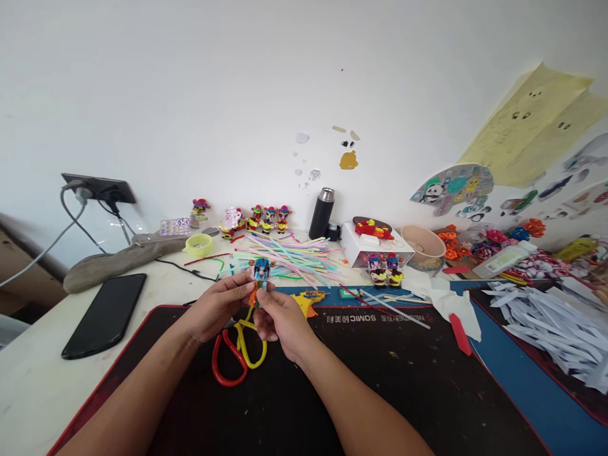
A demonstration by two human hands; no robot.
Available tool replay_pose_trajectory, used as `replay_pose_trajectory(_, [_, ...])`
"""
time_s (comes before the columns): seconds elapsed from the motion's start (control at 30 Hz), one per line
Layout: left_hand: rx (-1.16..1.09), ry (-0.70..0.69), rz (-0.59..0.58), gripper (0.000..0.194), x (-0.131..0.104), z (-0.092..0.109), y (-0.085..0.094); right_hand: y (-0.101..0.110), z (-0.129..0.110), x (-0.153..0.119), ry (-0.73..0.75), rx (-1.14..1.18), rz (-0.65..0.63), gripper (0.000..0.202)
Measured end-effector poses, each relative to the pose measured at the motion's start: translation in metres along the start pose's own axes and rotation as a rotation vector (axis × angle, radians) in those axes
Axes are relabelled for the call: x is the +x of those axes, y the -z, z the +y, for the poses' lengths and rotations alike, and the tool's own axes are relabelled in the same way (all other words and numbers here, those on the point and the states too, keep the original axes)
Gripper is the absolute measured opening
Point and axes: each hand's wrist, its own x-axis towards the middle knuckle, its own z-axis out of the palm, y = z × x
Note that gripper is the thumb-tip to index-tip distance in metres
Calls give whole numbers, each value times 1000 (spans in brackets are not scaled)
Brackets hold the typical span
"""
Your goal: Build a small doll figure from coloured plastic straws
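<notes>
Blue-headed figurine — upright between the fingertips of the person's left hand and right hand, both pinching it — red-and-yellow-handled scissors lie close by on the black mat

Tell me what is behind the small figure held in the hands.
Behind the small figure, pastel strips lie piled, with the white wall beyond. Whatever the figure itself covers cannot be seen.

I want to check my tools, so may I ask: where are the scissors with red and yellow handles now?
In the head view, the scissors lie left of centre on the dark mat, partly hidden by the left hand, near the right hand.
</notes>
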Motion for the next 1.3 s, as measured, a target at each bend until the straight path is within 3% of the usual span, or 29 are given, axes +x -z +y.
replay_pose_trajectory(0.63, [-54,-30,30,23,3,0,2,1,2,1,51,5,-36,66])
replay_pose_trajectory(0.8, [-120,-144,167,19,9,10,16,3,-1,2,81,18,-42,69])
replay_pose_trajectory(0.93, [-47,-55,300,12,12,9,22,4,-2,0,75,61,1,67])
replay_pose_trajectory(1.07, [-24,6,269,11,12,4,17,13,-2,-11,50,61,-4,65])
replay_pose_trajectory(1.3, [-14,37,294,14,14,-1,17,48,-16,-45,4,4,11,60])
